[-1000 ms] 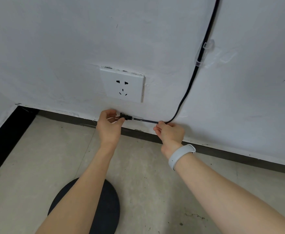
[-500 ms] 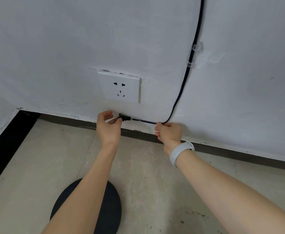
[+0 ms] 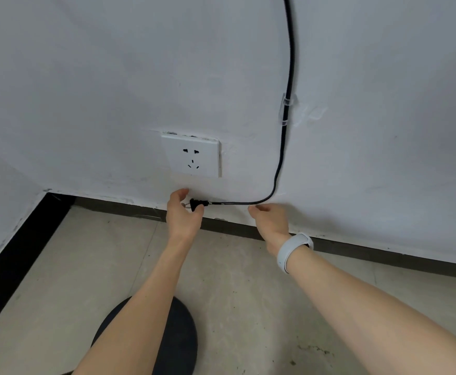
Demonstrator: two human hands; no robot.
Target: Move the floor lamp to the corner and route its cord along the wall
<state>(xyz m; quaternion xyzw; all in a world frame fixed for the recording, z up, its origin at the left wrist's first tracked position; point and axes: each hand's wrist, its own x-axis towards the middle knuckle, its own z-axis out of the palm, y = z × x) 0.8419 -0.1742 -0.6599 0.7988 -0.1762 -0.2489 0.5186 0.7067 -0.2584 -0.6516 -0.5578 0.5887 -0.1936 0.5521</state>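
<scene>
The black lamp cord (image 3: pixel 283 147) runs down the white wall through a clear clip (image 3: pixel 285 109), bends left and ends in a black plug (image 3: pixel 197 204) with bare metal prongs. My left hand (image 3: pixel 182 215) pinches the plug just below the white wall socket (image 3: pixel 193 155). My right hand (image 3: pixel 271 220) sits against the wall under the bend of the cord, its fingertips at the cord; whether they grip it is unclear. The lamp's round black base (image 3: pixel 175 339) lies on the floor under my left forearm.
A dark skirting board (image 3: pixel 356 246) runs along the foot of the wall. A black strip (image 3: pixel 18 253) lines the side wall at the left, meeting it in the corner. The floor is pale tile (image 3: pixel 72 280). A white band is on my right wrist.
The view has shifted, so the socket and cord sit further right and lower in frame. My left thumb has lifted away from the plug's prongs. Both hands stay at the cord.
</scene>
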